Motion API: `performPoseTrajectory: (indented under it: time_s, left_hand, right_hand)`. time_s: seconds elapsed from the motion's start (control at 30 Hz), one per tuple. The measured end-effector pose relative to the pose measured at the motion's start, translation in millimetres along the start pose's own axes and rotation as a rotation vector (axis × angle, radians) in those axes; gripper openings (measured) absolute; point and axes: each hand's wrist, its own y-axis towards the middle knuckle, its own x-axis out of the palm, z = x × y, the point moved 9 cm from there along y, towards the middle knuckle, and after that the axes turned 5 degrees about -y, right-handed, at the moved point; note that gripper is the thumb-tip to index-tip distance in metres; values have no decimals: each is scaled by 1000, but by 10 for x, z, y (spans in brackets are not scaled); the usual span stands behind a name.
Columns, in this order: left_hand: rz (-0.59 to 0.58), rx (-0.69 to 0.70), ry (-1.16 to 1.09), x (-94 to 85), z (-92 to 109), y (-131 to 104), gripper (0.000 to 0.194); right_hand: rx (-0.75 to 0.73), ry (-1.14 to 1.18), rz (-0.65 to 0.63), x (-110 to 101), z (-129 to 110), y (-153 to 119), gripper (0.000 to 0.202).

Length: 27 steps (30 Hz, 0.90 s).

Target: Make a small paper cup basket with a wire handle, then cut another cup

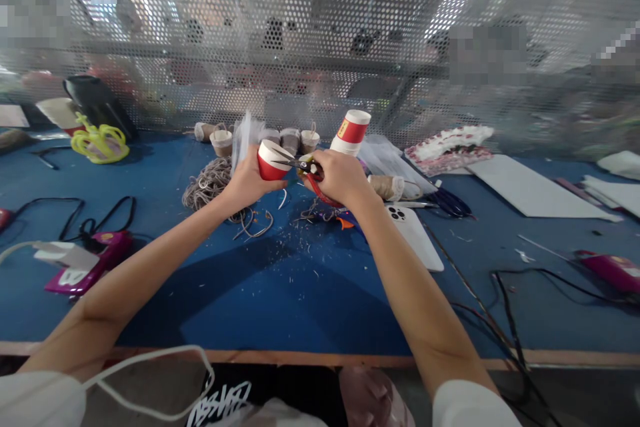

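Observation:
My left hand (247, 180) is wrapped round a red and white paper cup (273, 170), tilted with its mouth toward the right. In my right hand (340, 177) are scissors (316, 180) with red handles. Their parted blades reach over the cup's rim, though I cannot tell whether they touch the paper. Behind my right hand stands a stack of red and white paper cups (354, 128), upside down. A heap of grey cord (210, 183) lies beside my left hand. Several small cord-wrapped cups (221, 143) stand or lie behind it.
A white phone (415, 237) lies right of my right forearm. Purple power strips (103, 257) with cables sit at both sides. A yellow crown (101, 141) and a dark jug (97, 103) stand at the left. White boards (535, 187) lie at the right, before a perforated metal screen (310, 33).

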Motion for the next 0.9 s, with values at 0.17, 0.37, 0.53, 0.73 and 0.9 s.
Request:
performPoseTrajectory:
  time_s: [0.17, 0.37, 0.53, 0.73, 0.9]
  left_hand:
    - [-10, 28, 2, 12, -13, 8, 61]
    - [-23, 4, 13, 7, 3, -4, 60]
    - [-29, 5, -22, 11, -8, 4, 62]
    - [-45, 17, -18, 27, 20, 2, 64]
    - [-25, -31, -10, 29, -31, 19, 65]
  right_hand:
    - [-30, -25, -26, 29, -26, -9, 26]
    - [-46, 0, -32, 68, -54, -11, 27]
    - [-66, -40, -37, 65, -72, -11, 23]
    - [-73, -36, -34, 59, -110, -13, 23]
    - [12, 93, 27, 8, -19, -3, 23]
